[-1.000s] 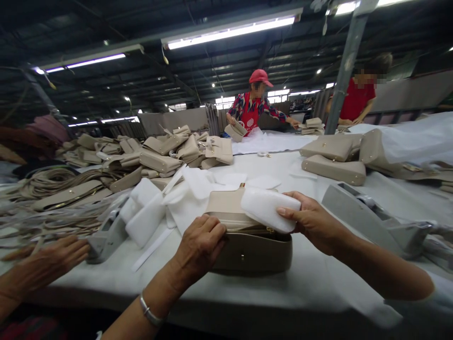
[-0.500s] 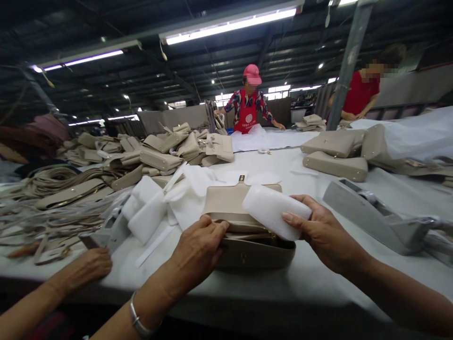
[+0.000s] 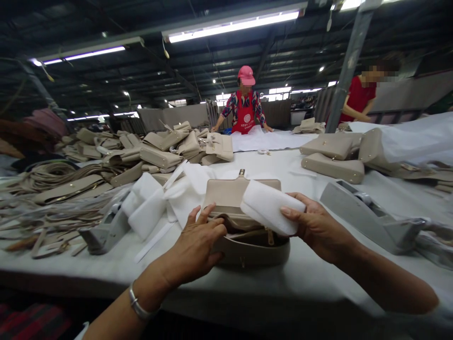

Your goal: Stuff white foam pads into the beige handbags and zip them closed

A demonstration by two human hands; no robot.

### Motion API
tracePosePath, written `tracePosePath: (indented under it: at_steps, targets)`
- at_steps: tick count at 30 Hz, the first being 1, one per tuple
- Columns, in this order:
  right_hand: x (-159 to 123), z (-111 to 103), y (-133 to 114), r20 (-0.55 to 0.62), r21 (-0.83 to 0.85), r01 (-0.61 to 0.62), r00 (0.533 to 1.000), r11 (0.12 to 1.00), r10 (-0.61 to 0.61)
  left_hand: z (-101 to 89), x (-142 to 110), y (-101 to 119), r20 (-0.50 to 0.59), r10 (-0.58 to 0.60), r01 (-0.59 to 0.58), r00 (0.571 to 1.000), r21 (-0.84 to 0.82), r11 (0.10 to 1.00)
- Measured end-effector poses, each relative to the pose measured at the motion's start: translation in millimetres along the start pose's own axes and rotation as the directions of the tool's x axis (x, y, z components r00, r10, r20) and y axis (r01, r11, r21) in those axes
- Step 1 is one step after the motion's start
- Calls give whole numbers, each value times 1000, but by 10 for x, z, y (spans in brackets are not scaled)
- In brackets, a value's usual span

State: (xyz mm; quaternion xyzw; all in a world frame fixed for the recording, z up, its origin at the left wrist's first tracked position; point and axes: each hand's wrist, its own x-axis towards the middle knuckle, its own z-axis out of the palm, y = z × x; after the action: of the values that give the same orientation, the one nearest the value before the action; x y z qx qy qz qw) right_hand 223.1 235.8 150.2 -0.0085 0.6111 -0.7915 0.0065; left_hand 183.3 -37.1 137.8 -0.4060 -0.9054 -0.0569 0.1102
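Note:
A beige handbag (image 3: 247,250) stands on the white table (image 3: 311,278) just in front of me, its flap (image 3: 230,193) lifted back and its mouth open. My left hand (image 3: 196,243) grips the bag's near left rim, fingers curled over the edge and thumb up. My right hand (image 3: 316,226) holds a folded white foam pad (image 3: 271,205) at the bag's open mouth, its lower end just inside. A silver bracelet sits on my left wrist.
White foam pads (image 3: 146,208) lie left of the bag beside a grey tape dispenser (image 3: 104,231). Another grey dispenser (image 3: 371,217) sits at the right. Heaps of beige bags (image 3: 170,151) and straps (image 3: 53,189) fill the left; more bags (image 3: 332,160) at the right. Two people work at the far end.
The bag's mouth has opened wider and its flap stands higher. My left thumb has lifted off the rim. A neighbour's hand at the lower left has gone out of view.

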Motion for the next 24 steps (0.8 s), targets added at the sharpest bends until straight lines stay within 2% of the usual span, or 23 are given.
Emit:
tracePosePath:
  at_steps: [4,8,13,17,18,19,20,22,23,24]
  targets:
    - [69,86,-193,135,15,-22,991,1000,19,29,-34,15,-10,-69,68,998,-8,998]
    - [192,236,-288,231,-30,-58,971,998,63,-8,17,102,-3,-82,82,997,-17,996]
    - [375,234,-241,313,-241,-107,932,965,181,-46,40,110,-23,-49,48,999,-65,997]
    - [501,188,-275,276,-484,-29,943,874,185,0,3,71,-24,-46,44,999,-83,996]
    - [519,203,-294,256,-581,34,956,813,143,12,-3,68,-23,-48,46,999,-83,995]
    - [529,233,-310,249,-693,118,965,711,83,23,-8,69,-24,-48,46,999,-84,995]
    - [531,276,-320,265,-798,214,964,564,8,32,-10,71,-25,-44,42,999,-83,996]
    - [512,389,-311,362,-908,381,923,173,-133,46,-8,79,-32,-46,43,998,-74,996]
    - [494,447,-293,434,-899,437,886,-18,-164,52,-5,82,-35,-49,46,998,-66,997]
    - [471,500,-273,503,-862,477,850,-173,-159,59,-1,83,-39,-53,51,998,-57,997]
